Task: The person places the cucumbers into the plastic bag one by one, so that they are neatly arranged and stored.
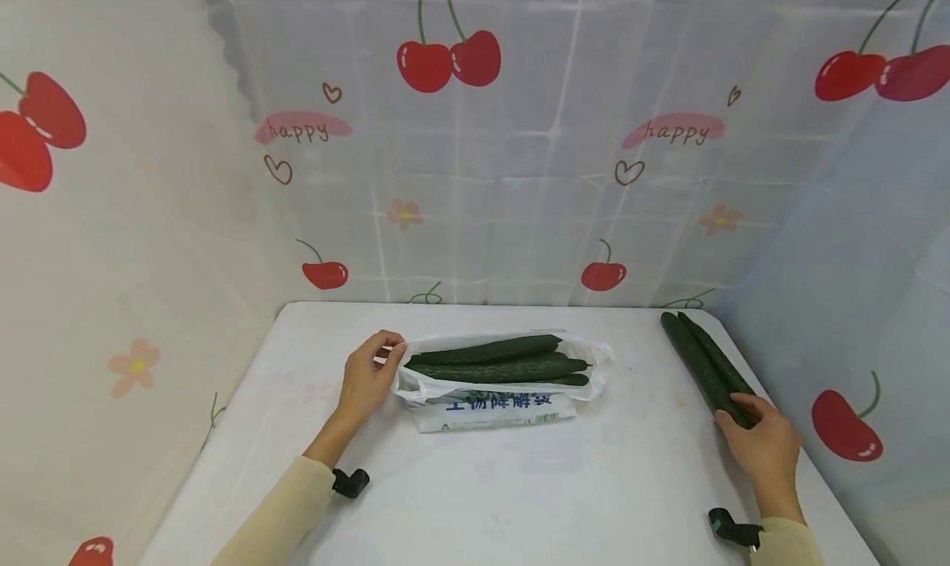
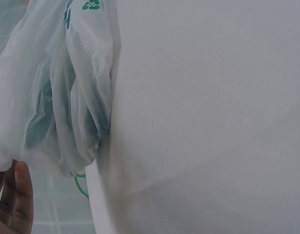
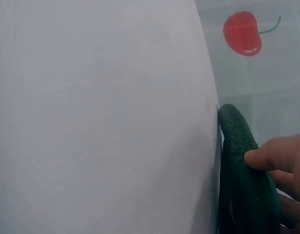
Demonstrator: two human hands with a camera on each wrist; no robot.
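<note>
A white plastic bag with blue and green print lies on the table, its mouth facing up. Several dark green cucumbers lie side by side in the mouth. At its left end my left hand pinches the bag's rim; the left wrist view has those fingers at the bag's edge. Two more cucumbers lie together near the table's right edge. My right hand grips the near end of the left cucumber, thumb on one side, while the other cucumber runs alongside under the fingers.
Everything rests on a white-covered table. Cherry-printed sheets hang as a back curtain and along both sides, close to the table edges. A small black camera is strapped at the left wrist, another black camera at the right.
</note>
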